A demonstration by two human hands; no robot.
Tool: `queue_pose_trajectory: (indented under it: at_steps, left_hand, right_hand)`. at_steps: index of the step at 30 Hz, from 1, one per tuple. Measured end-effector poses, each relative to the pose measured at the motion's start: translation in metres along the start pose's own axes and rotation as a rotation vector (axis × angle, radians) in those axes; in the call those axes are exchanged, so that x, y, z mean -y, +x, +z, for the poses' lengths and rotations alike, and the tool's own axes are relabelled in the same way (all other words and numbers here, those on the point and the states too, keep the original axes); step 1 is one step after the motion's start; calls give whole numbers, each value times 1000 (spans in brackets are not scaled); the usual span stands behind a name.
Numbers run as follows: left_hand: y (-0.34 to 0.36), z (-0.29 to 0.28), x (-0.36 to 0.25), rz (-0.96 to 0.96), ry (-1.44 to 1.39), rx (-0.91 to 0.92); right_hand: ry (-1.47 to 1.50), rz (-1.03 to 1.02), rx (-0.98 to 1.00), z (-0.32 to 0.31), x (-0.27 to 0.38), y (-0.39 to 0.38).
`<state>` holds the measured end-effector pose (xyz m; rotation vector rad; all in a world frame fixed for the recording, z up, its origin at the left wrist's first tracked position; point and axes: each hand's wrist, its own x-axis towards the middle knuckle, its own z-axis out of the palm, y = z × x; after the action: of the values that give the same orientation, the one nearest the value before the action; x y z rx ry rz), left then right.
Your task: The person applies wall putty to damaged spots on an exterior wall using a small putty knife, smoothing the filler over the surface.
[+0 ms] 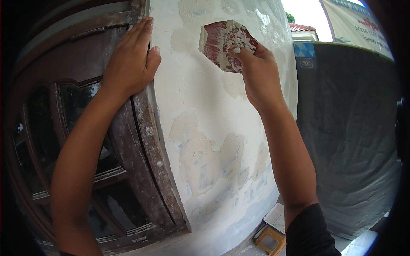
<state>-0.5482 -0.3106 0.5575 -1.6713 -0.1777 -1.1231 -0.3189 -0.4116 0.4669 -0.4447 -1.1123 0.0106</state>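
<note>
My right hand grips a dark red putty spreader by its near right corner, thumb on the face toward me. Pale filler is smeared across the spreader, thickest on its right side. It is held against or just in front of the white wall; whether its edge touches cannot be told. Patches of beige filler mark the wall, mostly lower down. On the left, my left hand lies flat with fingers stretched upward on the brown wooden door frame, holding nothing.
A brown panelled door with dark glass panes fills the left side. To the right hangs a large dark sheet below a pale banner. Low beside the wall stands a yellowish-brown plastic stool. A tiled roof shows beyond.
</note>
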Motion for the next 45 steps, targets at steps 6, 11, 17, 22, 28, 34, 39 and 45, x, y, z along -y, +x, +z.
queue_pose_trajectory:
  at_steps: [6,11,17,22,28,34,39,45]
  left_hand:
    - [-3,11,-23,-67,-84,-11]
    - [-8,13,-18,-55,-60,-67]
    - [-5,4,-22,-78,-142,59]
    - [-2,7,-15,-58,-207,-17]
    - [8,-14,-34,-349,-376,86]
    - [12,-18,-19,-249,-287,34]
    - [18,-32,-20,-227,-354,3]
    - [20,-19,3,-155,-447,-37]
  right_hand:
    - [-243,-161,4,-8,-5,8]
    - [-530,-280,-9,-12,-6,-3]
    - [-612,-329,-27,-23,-20,2]
    - [-691,-406,7,-11,-11,4]
    - [-772,-545,67,8,2,13]
    - [-884,-595,144,21,6,8]
    - [-819,-834,131,31,-2,8]
    - [-1018,-987,129,36,-42,-26]
